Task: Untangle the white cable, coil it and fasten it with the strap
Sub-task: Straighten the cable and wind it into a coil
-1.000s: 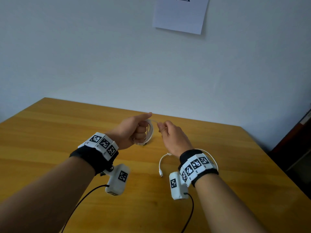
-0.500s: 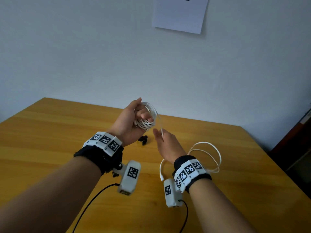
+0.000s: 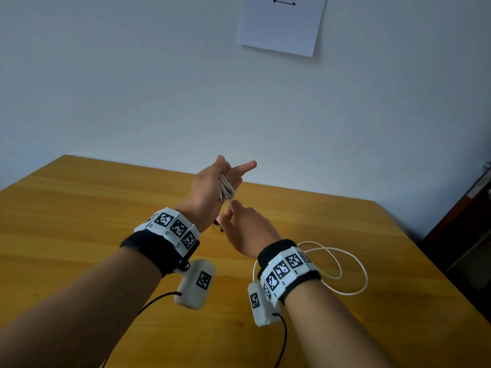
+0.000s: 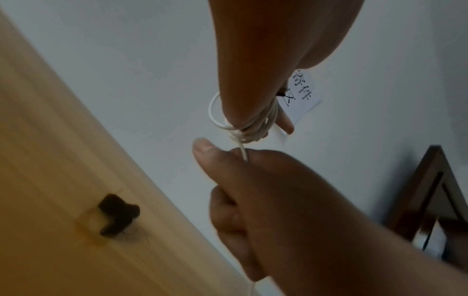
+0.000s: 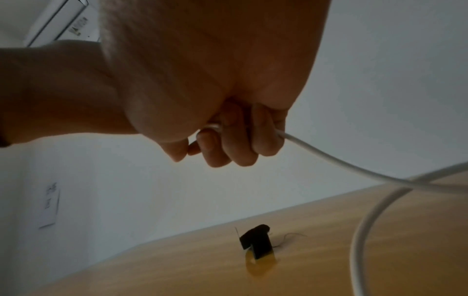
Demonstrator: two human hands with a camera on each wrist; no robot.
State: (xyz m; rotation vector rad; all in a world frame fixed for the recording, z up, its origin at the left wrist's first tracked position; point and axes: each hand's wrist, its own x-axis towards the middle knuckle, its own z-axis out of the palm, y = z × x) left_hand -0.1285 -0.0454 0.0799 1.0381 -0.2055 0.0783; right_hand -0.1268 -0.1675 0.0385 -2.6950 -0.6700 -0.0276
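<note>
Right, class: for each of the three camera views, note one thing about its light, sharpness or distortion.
Head view: even daylight, sharp, wide-angle bend at the edges of the yellow wooden table. Left wrist view: dim, the small black strap on the table is smeared, the right hand looms dark. Right wrist view: the right hand is backlit and shadowed, the thin white cable is soft and swollen close to the lens.

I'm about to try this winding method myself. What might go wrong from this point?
The coil sits around the left hand, whose fingers are spread; turns may slip off. The loose cable loops near the right wrist and might snag. The strap lies on the table, so reaching for it could loosen the coil.
</note>
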